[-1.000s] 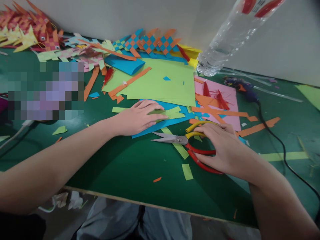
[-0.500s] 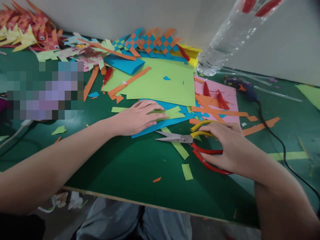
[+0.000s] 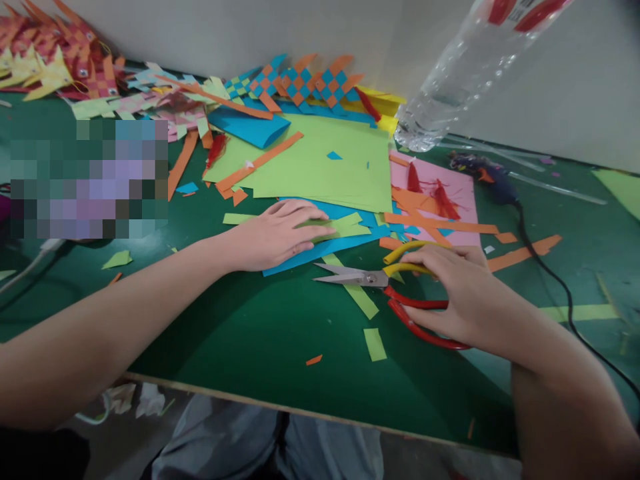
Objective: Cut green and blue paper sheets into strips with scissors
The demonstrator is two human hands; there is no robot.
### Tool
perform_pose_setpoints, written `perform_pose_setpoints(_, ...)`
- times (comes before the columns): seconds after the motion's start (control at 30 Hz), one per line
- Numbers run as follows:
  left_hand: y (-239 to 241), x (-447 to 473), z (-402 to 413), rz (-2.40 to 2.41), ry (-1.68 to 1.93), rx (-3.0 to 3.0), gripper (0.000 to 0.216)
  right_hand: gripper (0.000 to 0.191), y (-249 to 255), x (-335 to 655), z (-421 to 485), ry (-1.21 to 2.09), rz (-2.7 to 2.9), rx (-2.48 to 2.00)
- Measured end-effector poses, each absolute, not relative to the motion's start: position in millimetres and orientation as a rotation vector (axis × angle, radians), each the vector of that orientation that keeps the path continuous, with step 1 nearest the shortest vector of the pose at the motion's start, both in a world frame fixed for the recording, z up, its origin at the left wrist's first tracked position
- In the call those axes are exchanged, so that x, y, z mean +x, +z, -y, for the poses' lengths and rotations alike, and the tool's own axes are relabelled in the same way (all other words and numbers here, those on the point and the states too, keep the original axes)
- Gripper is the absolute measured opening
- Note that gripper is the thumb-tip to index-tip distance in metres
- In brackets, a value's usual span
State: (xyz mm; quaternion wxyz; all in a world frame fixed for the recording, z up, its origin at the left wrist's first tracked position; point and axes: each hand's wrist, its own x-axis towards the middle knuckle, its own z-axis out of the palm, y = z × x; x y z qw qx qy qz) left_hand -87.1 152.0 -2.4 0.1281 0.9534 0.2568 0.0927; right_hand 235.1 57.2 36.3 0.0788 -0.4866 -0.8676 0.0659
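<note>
My left hand (image 3: 277, 233) lies flat, fingers stretched out, pressing on light green paper strips (image 3: 340, 227) and a blue paper sheet (image 3: 320, 248) on the green table (image 3: 240, 333). My right hand (image 3: 457, 297) is curled over the handles of two pairs of scissors lying on the table, one with yellow handles (image 3: 405, 257) and one with red handles (image 3: 420, 320). Their steel blades (image 3: 345, 275) point left toward my left hand. The blades look closed.
Large green sheet (image 3: 325, 167), pink sheet (image 3: 445, 193) and orange strips lie behind. Woven paper fish (image 3: 300, 83) pile along the wall. A clear plastic bottle (image 3: 460, 73) leans at back right. A glue gun (image 3: 487, 177) with black cord (image 3: 560, 280) lies right. The table edge runs near me.
My right hand and the scissors have slid a little to the right. My left hand has stayed put.
</note>
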Motion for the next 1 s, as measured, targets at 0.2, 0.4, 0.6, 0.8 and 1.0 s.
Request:
perform_pose_setpoints(0.2, -0.7, -86.3, -151.5, -0.758, 0.253, 2.769, 0.045, 0.034, 35.0, 236.8, -58.3, 0.194, 2.589, -1.468)
perform_pose_setpoints(0.4, -1.2, -86.5, -151.6, -0.763, 0.250, 2.759, 0.045, 0.033, 33.9, 229.2, -58.6, 0.188, 2.566, -1.470)
perform_pose_setpoints(0.6, -2.9, -85.6, -152.2, -0.767, 0.247, 2.792, 0.044, 0.031, 32.2, 217.4, -59.3, 0.176, 2.577, -1.397)
perform_pose_setpoints(0.8, -2.8, -84.6, -151.6, -0.745, 0.269, 2.817, 0.045, 0.032, 29.6, 206.1, -62.3, 0.175, 2.597, -1.367)
perform_pose_setpoints(1.0, -1.5, -83.3, -151.0, -0.759, 0.249, 2.850, 0.045, 0.034, 32.2, 192.5, -68.0, 0.195, 2.660, -1.307)
